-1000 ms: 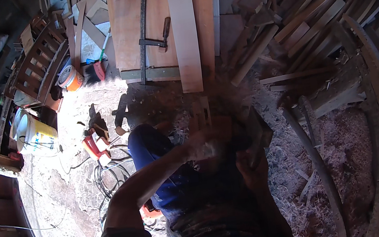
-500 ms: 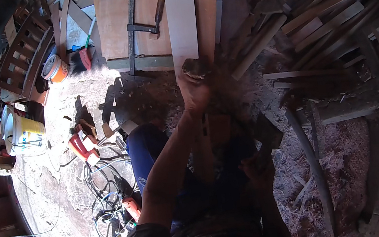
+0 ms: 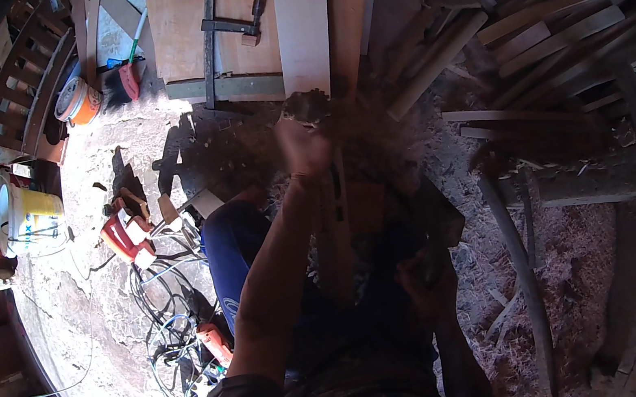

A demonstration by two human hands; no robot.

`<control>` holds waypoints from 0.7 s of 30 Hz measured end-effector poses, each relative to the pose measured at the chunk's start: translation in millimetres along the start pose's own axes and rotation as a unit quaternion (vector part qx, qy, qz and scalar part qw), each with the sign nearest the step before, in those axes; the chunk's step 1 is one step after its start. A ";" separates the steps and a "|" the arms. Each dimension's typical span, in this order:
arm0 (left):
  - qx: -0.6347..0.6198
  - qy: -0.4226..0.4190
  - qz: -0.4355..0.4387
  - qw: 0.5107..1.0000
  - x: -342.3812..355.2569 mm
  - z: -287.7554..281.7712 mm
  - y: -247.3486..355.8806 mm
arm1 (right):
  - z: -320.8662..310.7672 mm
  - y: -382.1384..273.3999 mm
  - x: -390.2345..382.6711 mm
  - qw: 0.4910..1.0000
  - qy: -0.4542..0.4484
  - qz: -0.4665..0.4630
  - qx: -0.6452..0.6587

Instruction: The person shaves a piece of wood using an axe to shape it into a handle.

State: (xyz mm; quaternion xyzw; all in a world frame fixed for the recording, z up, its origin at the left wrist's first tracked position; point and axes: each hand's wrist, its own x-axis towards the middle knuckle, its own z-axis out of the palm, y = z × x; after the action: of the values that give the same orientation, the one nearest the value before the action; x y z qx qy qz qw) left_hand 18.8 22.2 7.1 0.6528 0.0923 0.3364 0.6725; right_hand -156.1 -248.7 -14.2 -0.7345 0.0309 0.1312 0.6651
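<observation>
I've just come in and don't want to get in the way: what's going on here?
The person's left hand, blurred, holds a dark lumpy thing near the close end of a pale board; what it is, I can't tell. The right hand is lower, beside a dark blunt-ended thing, its grip too dim to make out. A slotted piece of wood reaches toward the lap. A clamp rests on the panel left of the board, and shavings are strewn at right.

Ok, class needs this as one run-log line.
left hand: holds dark clump by pale board; right hand: shadowed, grip unclear; clamp: on panel
</observation>
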 end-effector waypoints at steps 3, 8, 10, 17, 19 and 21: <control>0.119 -0.080 0.084 0.986 -24.4 8.5 -27.5 | 8.1 -13.9 5.5 0.999 -0.024 -0.028 -0.029; 0.042 -0.079 -0.073 0.993 -5.8 17.9 -40.4 | 12.0 -37.3 14.0 0.991 -0.097 -0.043 -0.084; 0.065 -0.062 -0.116 0.989 14.6 24.7 -54.9 | 20.0 -53.0 22.4 0.992 -0.111 -0.020 -0.055; 0.167 -0.022 -0.232 0.958 41.6 28.2 -143.3 | 26.1 -67.7 50.0 0.990 -0.128 -0.050 -0.020; 0.174 -0.014 -0.230 0.958 34.3 28.4 -153.3 | 22.0 -65.2 50.0 0.991 -0.120 -0.056 -0.026; 0.212 0.001 -0.194 0.958 36.1 33.2 -146.4 | 20.8 -68.9 51.1 0.993 -0.106 -0.045 -0.028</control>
State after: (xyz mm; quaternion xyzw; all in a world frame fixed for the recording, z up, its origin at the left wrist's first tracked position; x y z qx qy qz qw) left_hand 113.4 27.3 -114.8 0.7497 0.2873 0.1723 0.5708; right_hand -94.8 -213.8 39.0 -0.7356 -0.0765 0.1786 0.6490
